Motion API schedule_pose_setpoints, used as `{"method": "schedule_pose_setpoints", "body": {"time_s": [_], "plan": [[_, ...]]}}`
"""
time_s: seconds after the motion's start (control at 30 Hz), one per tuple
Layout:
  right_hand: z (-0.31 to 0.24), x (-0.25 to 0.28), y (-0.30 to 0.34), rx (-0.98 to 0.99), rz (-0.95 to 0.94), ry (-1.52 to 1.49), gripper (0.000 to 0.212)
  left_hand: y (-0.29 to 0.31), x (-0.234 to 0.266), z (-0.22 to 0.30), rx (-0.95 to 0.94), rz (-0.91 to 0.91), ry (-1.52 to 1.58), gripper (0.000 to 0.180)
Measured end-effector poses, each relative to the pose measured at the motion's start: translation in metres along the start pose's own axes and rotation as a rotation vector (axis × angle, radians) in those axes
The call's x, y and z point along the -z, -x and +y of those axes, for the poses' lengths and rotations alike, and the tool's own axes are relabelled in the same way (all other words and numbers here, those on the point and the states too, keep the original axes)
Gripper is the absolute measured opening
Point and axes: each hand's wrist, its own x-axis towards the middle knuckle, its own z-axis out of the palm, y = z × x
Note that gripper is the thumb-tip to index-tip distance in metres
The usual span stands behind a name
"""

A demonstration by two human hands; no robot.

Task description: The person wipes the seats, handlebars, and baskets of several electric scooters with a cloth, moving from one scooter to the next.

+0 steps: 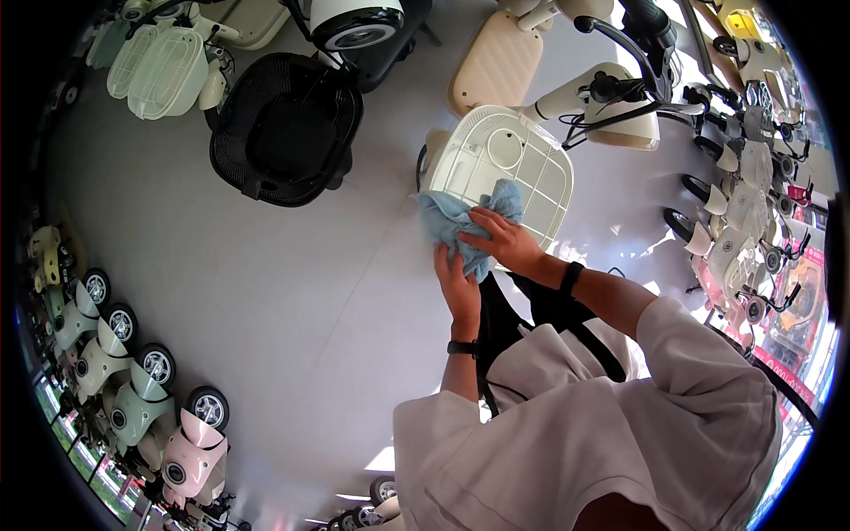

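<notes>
A light blue cloth (447, 215) lies bunched over the near left rim of a cream scooter basket (568, 173), which has a white wire grid across its top. My right hand (506, 241) presses on the cloth from above, fingers bent into its folds. Just below and to the left, my left hand (457, 281) grips the cloth's lower edge. The fingertips of the left hand are partly hidden in the fabric. Part of the basket's near edge is covered by the cloth and my hands.
Behind the basket are a scooter's cream footboard (500, 62) and black handlebar (620, 40). A black basket (288, 133) stands at the far left, with a pale green basket (168, 75) beyond it. Scooters line both sides, including a pink one (190, 456) at the near left.
</notes>
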Motion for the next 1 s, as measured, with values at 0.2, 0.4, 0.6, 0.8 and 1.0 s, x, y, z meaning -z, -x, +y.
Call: {"method": "schedule_pose_setpoints", "body": {"time_s": [0.2,0.4,0.6,0.8,1.0], "plan": [[0.012,-0.007,0.022,0.088,0.088,-0.104,0.049,0.025,-0.025,0.01,0.078,0.081,-0.034,0.034],[0.024,-0.021,0.06,0.085,0.217,-0.176,0.054,0.046,-0.05,0.019,0.068,0.199,-0.099,0.057],[0.05,-0.038,0.118,0.034,0.244,-0.229,0.05,0.078,-0.083,0.029,-0.088,0.107,-0.359,0.058],[0.086,-0.049,0.176,-0.081,0.288,-0.22,0.05,0.084,-0.123,0.043,-0.183,-0.104,-0.335,0.059],[0.122,-0.052,0.175,-0.443,0.365,-0.309,0.07,0.019,-0.153,0.073,-0.477,-0.183,-0.421,0.059]]}}
